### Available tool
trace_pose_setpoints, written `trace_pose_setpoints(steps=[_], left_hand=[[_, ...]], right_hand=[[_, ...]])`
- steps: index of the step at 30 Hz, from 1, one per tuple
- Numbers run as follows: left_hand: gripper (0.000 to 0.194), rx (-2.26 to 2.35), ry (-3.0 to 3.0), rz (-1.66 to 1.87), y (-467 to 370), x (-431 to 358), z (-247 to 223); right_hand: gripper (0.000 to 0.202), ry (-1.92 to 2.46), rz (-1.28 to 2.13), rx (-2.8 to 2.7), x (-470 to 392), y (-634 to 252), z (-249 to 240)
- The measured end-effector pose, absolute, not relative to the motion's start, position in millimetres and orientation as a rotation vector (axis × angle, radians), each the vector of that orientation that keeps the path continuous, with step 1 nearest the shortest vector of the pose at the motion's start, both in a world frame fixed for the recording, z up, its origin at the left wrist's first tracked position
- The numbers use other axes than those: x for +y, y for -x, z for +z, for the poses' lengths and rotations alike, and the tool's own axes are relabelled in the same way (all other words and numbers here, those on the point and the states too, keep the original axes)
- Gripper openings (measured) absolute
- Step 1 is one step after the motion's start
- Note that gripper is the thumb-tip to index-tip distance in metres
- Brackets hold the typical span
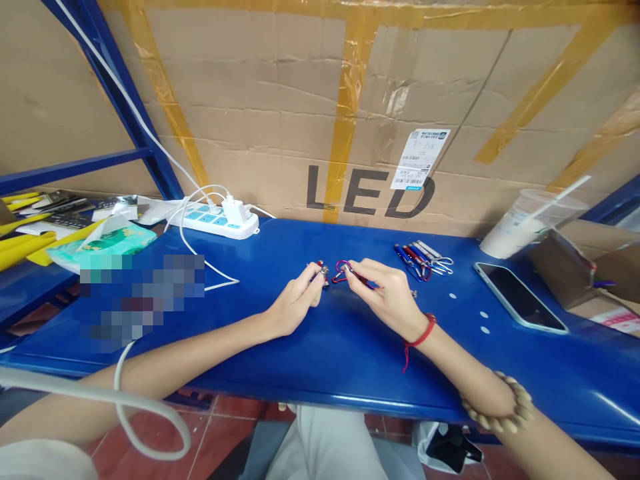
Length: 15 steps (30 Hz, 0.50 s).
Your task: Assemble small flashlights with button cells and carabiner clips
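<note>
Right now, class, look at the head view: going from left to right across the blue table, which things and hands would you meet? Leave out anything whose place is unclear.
Green packet → white power strip → left hand → right hand → phone.

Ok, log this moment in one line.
left hand: pinching small metallic parts; right hand: holding coloured clips; hands: apart; blue table: clip-on tubes, phone
</note>
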<state>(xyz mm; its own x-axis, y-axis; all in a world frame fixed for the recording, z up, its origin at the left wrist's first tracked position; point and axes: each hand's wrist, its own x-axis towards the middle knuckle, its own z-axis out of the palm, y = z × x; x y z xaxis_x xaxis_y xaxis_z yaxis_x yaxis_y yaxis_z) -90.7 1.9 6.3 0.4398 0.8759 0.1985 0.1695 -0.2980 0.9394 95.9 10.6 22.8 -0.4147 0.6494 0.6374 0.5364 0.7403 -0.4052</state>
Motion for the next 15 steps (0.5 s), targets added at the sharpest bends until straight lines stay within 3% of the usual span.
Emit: trace_pose_setpoints(steps=[15], left_hand=[[0.031, 0.874, -1.802, 0.852, 93.0, 1.5, 3.9]], right_hand=[[0.025, 0.765, 0.146, -2.156, 9.2, -92.1, 17.1]])
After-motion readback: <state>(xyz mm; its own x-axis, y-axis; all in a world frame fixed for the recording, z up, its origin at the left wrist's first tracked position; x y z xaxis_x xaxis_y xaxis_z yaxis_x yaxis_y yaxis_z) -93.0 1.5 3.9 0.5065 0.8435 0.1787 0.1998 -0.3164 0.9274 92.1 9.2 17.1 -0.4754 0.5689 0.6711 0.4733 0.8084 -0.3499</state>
